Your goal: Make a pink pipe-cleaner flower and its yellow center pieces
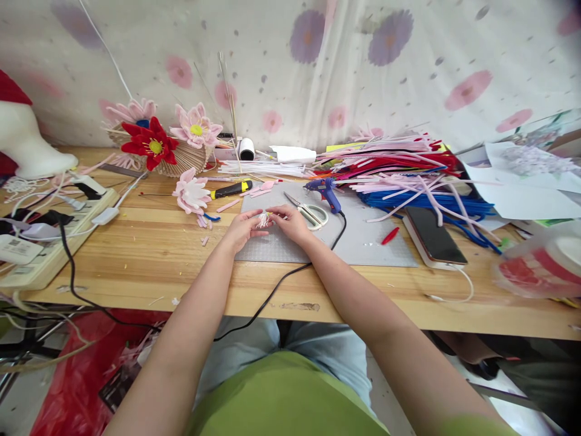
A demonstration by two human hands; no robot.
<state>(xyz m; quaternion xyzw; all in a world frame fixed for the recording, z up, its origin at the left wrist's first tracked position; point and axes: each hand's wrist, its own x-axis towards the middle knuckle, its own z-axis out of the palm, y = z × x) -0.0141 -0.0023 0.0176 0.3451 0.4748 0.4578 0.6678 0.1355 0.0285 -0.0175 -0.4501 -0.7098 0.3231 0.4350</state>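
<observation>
Both my hands meet over the grey cutting mat [363,239] on the wooden table [149,248]. My left hand [239,229] and my right hand [293,221] pinch a small white fringed tuft [262,219] between their fingertips. White-handled scissors [310,212] lie just right of my right hand. Behind them a blue glue gun [325,191] rests on the mat, and its black cord [290,275] runs off the table's front edge. A pink pipe-cleaner flower [191,194] lies to the left of my left hand.
A heap of coloured pipe cleaners [408,172] fills the back right. A phone [433,235] lies beside it. A yellow-black knife [231,189], a basket of flowers [158,145], a power strip [49,239] and a plastic tub [542,266] stand around.
</observation>
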